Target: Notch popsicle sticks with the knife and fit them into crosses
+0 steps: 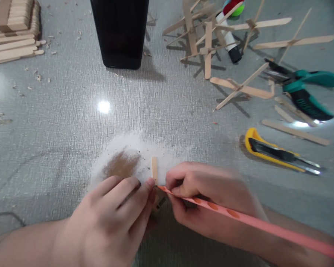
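My left hand [114,215] is closed, its fingertips pinching a short wooden craft stick [154,167] that points away from me. In my right hand [195,196] is a pink pencil [256,222] with orange oval dimples. Its tip touches, or nearly touches, the stick beside my left thumb; the exact contact is too small to tell. Under the hands lies a patch of pale dust [133,142] with a brown smear [122,165]. Part of a small light-coloured piece with a dark mark shows below the stick, mostly hidden by my fingers.
A yellow utility knife [278,152] and teal-handled pliers [300,85] lie at the right. Several crossed-stick assemblies [236,87] stand at the back right, around a glue stick [229,40]. A black phone [122,33] is at the back, bundled craft sticks [13,22] at far left.
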`<state>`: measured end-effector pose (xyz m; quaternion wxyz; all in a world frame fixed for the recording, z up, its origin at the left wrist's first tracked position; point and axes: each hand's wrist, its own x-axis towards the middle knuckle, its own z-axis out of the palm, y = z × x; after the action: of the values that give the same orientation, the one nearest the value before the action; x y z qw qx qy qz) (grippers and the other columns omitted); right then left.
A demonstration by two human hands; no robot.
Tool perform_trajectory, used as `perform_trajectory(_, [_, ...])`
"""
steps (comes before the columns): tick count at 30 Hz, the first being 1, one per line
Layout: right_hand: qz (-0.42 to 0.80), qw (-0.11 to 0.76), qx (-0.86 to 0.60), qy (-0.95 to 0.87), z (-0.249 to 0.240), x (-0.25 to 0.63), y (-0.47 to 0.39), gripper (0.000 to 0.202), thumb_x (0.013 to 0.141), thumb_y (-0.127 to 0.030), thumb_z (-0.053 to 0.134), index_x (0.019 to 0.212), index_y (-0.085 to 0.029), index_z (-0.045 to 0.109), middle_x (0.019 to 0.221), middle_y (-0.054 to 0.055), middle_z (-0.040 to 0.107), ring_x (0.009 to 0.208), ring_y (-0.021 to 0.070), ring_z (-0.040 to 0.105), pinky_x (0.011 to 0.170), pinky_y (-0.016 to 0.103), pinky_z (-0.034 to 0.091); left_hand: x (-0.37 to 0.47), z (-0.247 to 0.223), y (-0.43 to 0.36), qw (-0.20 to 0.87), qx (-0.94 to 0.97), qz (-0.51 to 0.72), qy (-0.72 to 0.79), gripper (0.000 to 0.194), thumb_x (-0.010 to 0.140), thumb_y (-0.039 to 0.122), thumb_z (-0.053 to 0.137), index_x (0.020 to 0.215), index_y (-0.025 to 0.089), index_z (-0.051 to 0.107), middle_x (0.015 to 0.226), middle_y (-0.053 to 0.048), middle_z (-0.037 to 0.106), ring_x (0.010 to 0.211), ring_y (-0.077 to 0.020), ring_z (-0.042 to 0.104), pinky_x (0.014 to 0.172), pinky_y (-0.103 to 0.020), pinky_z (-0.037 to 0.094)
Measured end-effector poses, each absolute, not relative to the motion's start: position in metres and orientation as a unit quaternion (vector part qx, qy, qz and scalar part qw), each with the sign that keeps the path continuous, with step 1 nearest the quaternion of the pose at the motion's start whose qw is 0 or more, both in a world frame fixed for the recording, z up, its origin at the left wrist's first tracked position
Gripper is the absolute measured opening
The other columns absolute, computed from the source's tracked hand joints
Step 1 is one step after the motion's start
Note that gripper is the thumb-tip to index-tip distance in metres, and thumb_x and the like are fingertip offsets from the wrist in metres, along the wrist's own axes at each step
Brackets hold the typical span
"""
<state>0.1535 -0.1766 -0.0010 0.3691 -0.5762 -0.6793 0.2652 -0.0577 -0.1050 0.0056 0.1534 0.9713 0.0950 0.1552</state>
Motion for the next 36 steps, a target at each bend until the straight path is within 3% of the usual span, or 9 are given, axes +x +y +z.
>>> perform_trajectory(13, [0.278, 0.390, -0.580, -0.659, 0.0021, 0.1574, -0.1738, 0.025, 0.074, -0.004, 0.061, 0.071, -0.022, 0.043, 0.071, -0.005, 0.064, 0.054, 0.0061, 0.055, 0.051, 0.018, 0.042, -0.0563, 0.0071, -0.1045, 0.158, 0.972, 0.145, 0.097, 0.028, 0.092, 0.020, 0.064, 0.113, 0.002, 0.068, 0.111, -0.014, 0.073, 0.092, -0.0255, 0.065, 0.069, -0.040, 0.059])
perform_trajectory(36, [0.275, 0.404, -0.578, -0.653, -0.0013, 0.1558, -0.1725, 0.024, 0.078, -0.004, 0.061, 0.072, -0.022, 0.047, 0.073, -0.005, 0.065, 0.058, 0.0060, 0.060, 0.055, 0.018, 0.046, -0.0575, 0.0046, -0.1056, 0.160, 0.971, 0.148, 0.095, 0.029, 0.092, 0.020, 0.065, 0.113, 0.001, 0.068, 0.110, -0.015, 0.073, 0.091, -0.0268, 0.065, 0.065, -0.040, 0.058])
